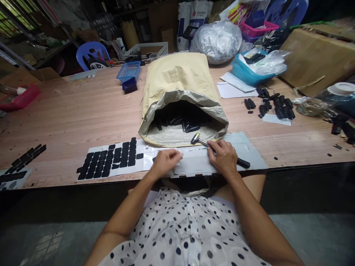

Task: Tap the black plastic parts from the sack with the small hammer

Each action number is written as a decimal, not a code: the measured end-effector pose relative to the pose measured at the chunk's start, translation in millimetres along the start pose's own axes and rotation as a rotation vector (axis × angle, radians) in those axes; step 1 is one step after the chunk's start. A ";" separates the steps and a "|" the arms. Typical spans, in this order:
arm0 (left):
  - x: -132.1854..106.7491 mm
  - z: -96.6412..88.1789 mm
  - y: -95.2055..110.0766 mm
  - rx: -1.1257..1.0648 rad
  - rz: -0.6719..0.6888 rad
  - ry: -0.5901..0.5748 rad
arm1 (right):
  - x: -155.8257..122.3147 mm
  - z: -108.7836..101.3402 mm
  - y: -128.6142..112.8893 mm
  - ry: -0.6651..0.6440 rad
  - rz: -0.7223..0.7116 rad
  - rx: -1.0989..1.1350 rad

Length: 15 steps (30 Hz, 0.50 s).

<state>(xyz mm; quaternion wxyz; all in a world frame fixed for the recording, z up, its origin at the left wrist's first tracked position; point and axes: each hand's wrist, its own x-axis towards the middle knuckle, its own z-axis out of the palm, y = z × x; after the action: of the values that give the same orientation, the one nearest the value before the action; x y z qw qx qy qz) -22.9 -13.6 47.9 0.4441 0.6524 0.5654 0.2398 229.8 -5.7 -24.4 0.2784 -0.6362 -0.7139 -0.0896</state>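
My right hand (223, 157) is closed around the handle of a small hammer (203, 142). Its metal head with a yellowish face points away to the left, and the black grip sticks out behind my palm. My left hand (165, 162) is curled with thumb and fingertips together above a grey-white sheet (194, 162) at the table's near edge; what the fingers hold, if anything, I cannot make out. The end of a dark piece shows beside that hand. Just beyond both hands lies an open woven sack (177, 74) with black parts (191, 127) inside its mouth.
Rows of flat black pieces (111, 159) lie on a white sheet to the left. Black parts (283, 107) are heaped at the right. Behind stand a blue basket (129, 71), a turquoise basin (249, 74), a bulging plastic bag (217, 40) and a cardboard box (318, 55).
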 end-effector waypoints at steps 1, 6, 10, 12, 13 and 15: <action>19.8 -10.6 3.0 0.083 -0.028 0.168 | 0.2 -0.1 -0.4 -0.001 0.001 0.001; 103.5 -36.9 3.9 0.566 -0.220 0.664 | 1.6 -1.7 -2.3 0.000 -0.008 0.016; 120.9 -36.3 -0.8 0.653 -0.327 0.604 | 2.3 -2.5 -3.5 -0.013 0.006 0.028; 116.9 -36.5 -3.5 0.654 -0.320 0.605 | 2.3 -2.7 -4.0 -0.020 0.014 0.032; 112.3 -36.6 -4.9 0.646 -0.291 0.616 | 2.3 -2.7 -4.2 -0.023 0.018 0.033; 98.3 -34.6 -7.2 0.610 -0.171 0.622 | 2.0 -2.8 -4.6 -0.031 0.030 0.031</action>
<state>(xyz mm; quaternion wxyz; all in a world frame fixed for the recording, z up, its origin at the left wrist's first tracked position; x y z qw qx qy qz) -30.7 90.3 40.2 0.0582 0.6013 0.7689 0.2093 226.1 -6.2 -20.0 0.2783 -0.6438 -0.7098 -0.0646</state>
